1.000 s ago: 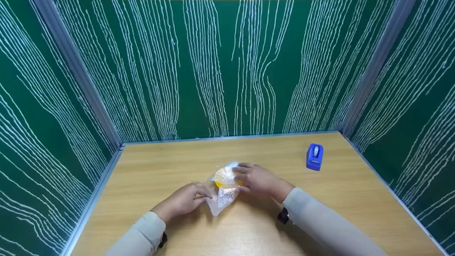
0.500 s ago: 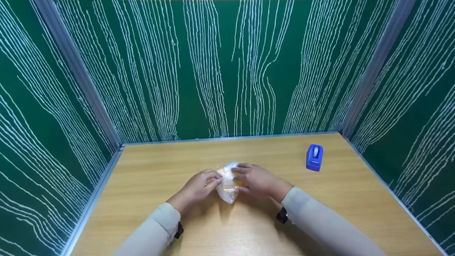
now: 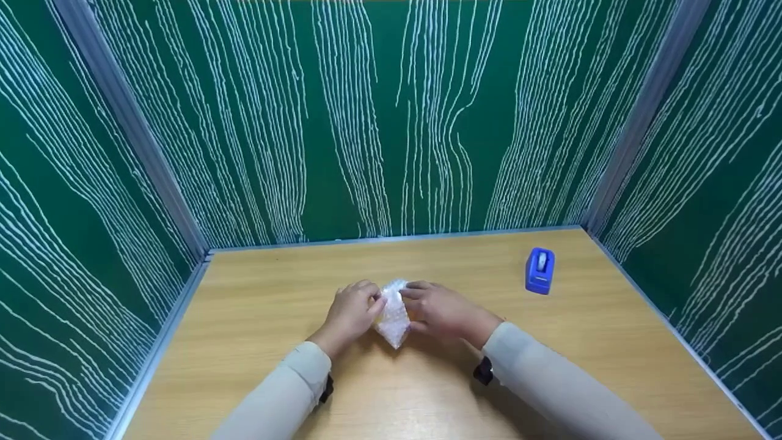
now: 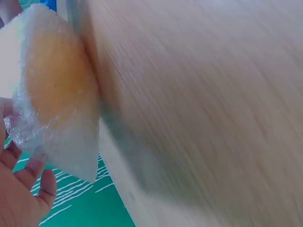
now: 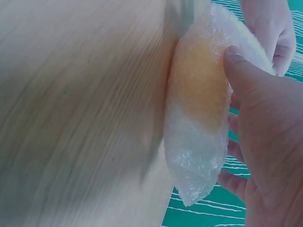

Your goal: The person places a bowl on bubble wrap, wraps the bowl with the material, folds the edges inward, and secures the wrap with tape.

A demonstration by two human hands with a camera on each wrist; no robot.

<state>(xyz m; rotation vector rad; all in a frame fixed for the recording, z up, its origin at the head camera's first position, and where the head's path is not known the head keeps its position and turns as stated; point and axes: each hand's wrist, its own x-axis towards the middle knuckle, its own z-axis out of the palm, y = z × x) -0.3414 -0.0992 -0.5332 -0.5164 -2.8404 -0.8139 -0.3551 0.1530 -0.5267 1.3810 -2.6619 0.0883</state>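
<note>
A bundle of bubble wrap [image 3: 394,318] sits on the table between both hands. Through its layers a yellow-orange thing [image 5: 201,80] shows blurred; its kind is hidden. From the left, my left hand [image 3: 353,310] pinches the wrap's folded edge between thumb and fingers. In the left wrist view, that hand [image 4: 19,196] is partly cut off beside the bundle. My right hand [image 3: 445,313] holds the bundle's right side, its thumb [image 5: 239,61] pressed on the wrap and the other fingers curled round the far side. The wrap's near end tapers to a loose point.
A blue tape dispenser [image 3: 540,271] with a roll of clear tape stands at the table's back right. Green panels [image 3: 348,122] with wavy white lines rise behind and at both sides of the wooden table [image 3: 275,275].
My left hand has moved right and folded the left flap of bubble wrap over the yellow thing, which showed bare a second ago. The right hand has stayed in place.
</note>
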